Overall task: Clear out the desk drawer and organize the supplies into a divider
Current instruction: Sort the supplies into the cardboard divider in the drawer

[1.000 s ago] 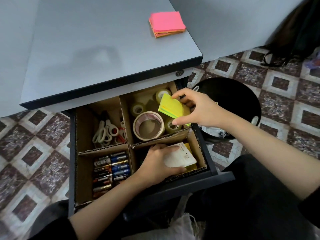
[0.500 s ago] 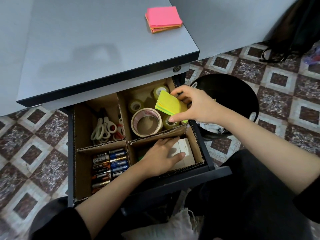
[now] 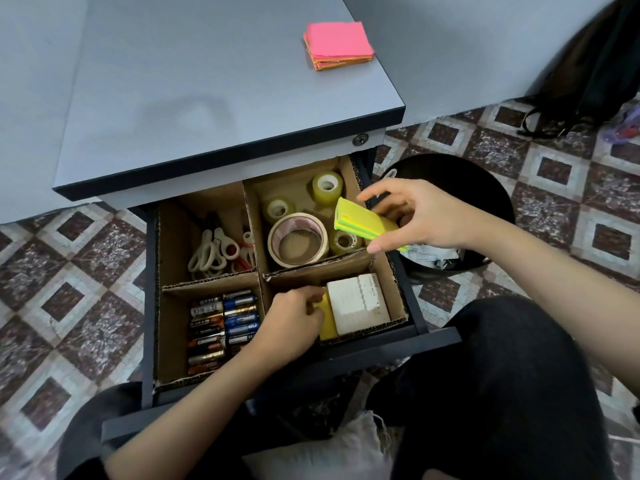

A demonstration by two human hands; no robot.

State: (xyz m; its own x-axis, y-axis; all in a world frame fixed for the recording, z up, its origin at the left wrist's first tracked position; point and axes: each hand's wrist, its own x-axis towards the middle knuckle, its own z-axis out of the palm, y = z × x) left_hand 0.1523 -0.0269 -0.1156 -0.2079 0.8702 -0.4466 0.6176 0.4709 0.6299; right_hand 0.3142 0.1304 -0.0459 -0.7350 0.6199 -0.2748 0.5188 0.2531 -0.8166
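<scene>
Change: the white note pack, tilted up in the left grip 1 second ago, now lies flat against the right wall of the near-right compartment of the cardboard divider.
Left grip: it has slid left off the pack, and its fingers curl onto the edge of a yellow pad wedged just beside the pack in the same compartment.
Right grip: the right grip has hardly moved. Thumb and fingers clamp a yellow-green pad in the air above the tape compartment's right edge.
Meaning for the task: the note compartment looks part-filled, so the held pad probably goes there next, once the left grip has made room. A pink pad waits on the worktop.
Already sorted: scissors far left, batteries near left, tape rolls far right, all inside the open drawer.
Writing: small print along the white pack's edge seems to read "STICKY NOTE".
Battery labels: too blurred to read a brand.
Tape core: faint red print, not legible.
</scene>
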